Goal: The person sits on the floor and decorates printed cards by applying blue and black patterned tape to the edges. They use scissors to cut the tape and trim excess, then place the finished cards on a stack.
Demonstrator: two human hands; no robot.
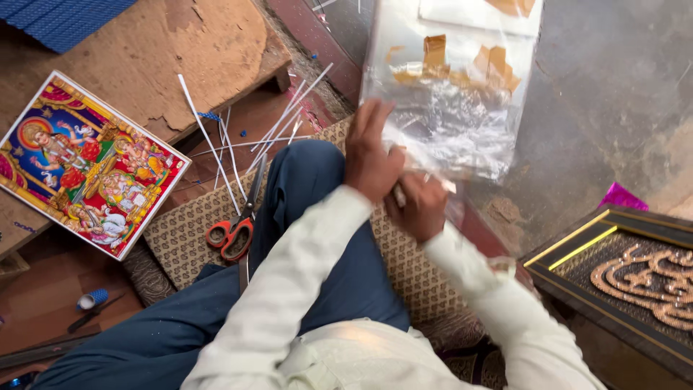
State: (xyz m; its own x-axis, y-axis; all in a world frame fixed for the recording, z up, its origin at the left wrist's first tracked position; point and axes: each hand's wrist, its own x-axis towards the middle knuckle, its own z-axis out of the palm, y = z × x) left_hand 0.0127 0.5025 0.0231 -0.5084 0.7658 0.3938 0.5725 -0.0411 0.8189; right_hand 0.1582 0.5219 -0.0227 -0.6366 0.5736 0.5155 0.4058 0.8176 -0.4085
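Left hand [369, 155] pinches near edge of clear plastic sheet [451, 101] spread on floor ahead; right hand [419, 206] fisted, gripping sheet plus small pale object, unclear. Risk: thin film tears or slips if tugged unevenly. Orange-handled scissors [232, 230] lie beside knee on mat.

Soft, even daylight with faint shadows; glare whitens the clear plastic sheet [455, 108], and both hands are motion-blurred.
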